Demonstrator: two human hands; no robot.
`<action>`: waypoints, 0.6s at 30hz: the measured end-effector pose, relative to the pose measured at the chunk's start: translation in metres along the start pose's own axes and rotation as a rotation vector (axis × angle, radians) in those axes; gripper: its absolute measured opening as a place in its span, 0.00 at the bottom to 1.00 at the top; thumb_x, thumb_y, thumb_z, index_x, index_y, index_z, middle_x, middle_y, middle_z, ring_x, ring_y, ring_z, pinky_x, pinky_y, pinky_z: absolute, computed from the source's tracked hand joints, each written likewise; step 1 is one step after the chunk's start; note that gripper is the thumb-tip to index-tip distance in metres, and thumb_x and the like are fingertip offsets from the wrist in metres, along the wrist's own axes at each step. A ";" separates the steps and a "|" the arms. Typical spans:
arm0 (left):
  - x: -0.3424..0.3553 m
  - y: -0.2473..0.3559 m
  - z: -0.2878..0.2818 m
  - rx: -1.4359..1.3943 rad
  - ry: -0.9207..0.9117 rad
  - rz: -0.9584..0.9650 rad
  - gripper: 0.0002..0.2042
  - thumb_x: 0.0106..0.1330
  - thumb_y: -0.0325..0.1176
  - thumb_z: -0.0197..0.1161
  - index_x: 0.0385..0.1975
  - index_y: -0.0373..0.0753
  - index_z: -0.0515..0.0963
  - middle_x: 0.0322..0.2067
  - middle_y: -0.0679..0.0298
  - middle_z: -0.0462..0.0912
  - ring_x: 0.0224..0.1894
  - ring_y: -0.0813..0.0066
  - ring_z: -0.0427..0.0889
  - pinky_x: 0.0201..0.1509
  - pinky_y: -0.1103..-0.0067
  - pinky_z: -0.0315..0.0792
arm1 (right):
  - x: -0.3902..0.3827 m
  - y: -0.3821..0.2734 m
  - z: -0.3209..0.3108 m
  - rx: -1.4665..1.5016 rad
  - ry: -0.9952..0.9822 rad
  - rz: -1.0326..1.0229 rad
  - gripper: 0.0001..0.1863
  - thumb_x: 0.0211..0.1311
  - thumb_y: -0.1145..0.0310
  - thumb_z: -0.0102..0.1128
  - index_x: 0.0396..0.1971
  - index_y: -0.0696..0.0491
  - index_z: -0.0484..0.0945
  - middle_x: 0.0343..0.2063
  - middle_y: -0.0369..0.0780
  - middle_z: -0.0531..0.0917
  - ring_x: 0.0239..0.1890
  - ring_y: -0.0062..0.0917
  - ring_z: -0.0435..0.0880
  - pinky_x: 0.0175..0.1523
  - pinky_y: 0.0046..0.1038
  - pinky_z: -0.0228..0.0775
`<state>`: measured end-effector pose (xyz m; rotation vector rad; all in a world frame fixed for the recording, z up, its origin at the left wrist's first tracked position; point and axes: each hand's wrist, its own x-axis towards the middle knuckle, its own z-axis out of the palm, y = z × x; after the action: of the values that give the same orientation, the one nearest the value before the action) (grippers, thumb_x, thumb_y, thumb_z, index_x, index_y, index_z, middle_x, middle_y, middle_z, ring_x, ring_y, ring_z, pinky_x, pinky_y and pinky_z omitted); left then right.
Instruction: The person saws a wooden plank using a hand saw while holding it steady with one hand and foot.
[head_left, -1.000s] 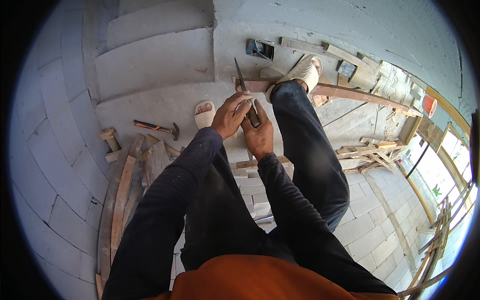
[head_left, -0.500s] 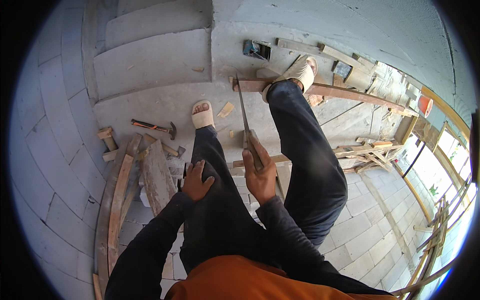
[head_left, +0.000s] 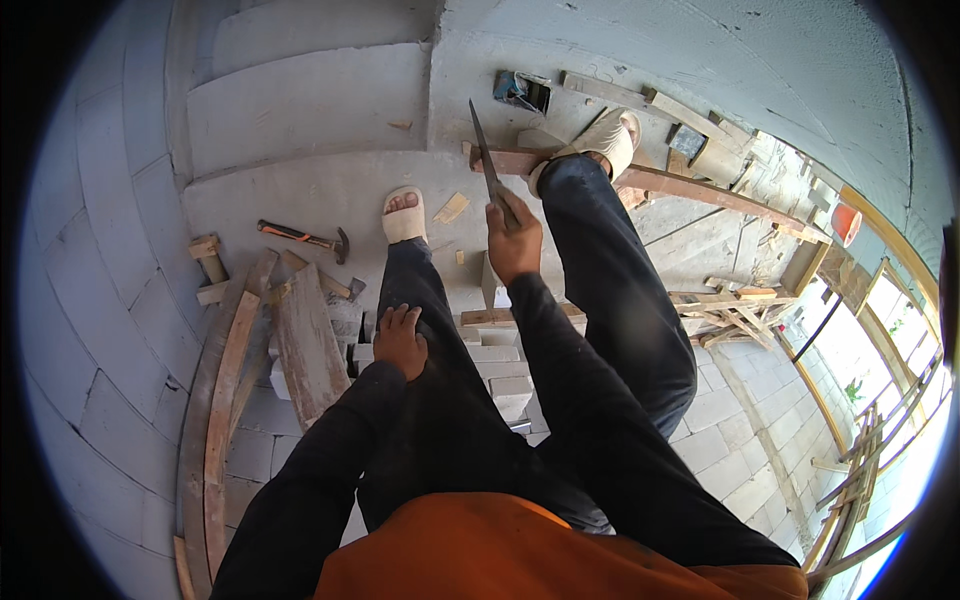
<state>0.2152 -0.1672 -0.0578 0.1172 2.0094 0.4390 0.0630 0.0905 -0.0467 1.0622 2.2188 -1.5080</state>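
Note:
My right hand [head_left: 516, 240] is closed round the wooden handle of a handsaw [head_left: 483, 143], whose narrow blade points away from me. The blade crosses the near end of a reddish-brown wooden beam [head_left: 690, 184]. My right foot, in a cream slide sandal [head_left: 608, 140], presses on that beam. My left hand [head_left: 400, 341] lies on my left thigh with its fingers stretched and holds nothing. The other cream sandal [head_left: 404, 215] stands on the floor, left of the saw.
A claw hammer [head_left: 303, 235] with an orange-and-black handle lies on the floor at the left. Long boards [head_left: 222, 420] and a wide plank [head_left: 308, 345] lean nearby. An orange bucket [head_left: 846, 224] and scrap lumber [head_left: 745, 318] are at the right. A recessed box [head_left: 522, 91] sits beyond the beam.
My right hand has pushed forward, away from me, carrying the saw along the cut, so the blade tip reaches farther past the beam. My left hand stays on my thigh.

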 end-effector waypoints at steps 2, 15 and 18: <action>-0.001 -0.005 0.000 0.011 0.014 0.024 0.28 0.67 0.34 0.60 0.70 0.48 0.74 0.73 0.58 0.70 0.78 0.48 0.63 0.73 0.50 0.68 | 0.007 0.013 0.002 0.024 -0.019 0.043 0.18 0.75 0.74 0.63 0.60 0.66 0.79 0.51 0.49 0.89 0.55 0.29 0.87 0.62 0.28 0.76; -0.009 -0.018 -0.013 -0.013 0.048 0.045 0.23 0.67 0.31 0.60 0.63 0.48 0.79 0.71 0.58 0.74 0.77 0.48 0.65 0.74 0.52 0.68 | -0.047 0.014 0.009 0.013 -0.015 0.007 0.17 0.78 0.72 0.61 0.59 0.64 0.80 0.57 0.50 0.87 0.56 0.28 0.86 0.63 0.28 0.75; -0.015 -0.021 -0.019 0.027 0.051 -0.001 0.23 0.66 0.30 0.60 0.62 0.47 0.80 0.70 0.58 0.75 0.76 0.48 0.66 0.74 0.54 0.68 | -0.146 -0.019 -0.020 0.123 -0.007 0.019 0.18 0.78 0.74 0.60 0.61 0.65 0.79 0.63 0.50 0.84 0.64 0.30 0.83 0.69 0.30 0.72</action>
<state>0.2076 -0.1956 -0.0448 0.1231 2.0656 0.4184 0.1552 0.0421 0.0588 1.1083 2.1283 -1.6564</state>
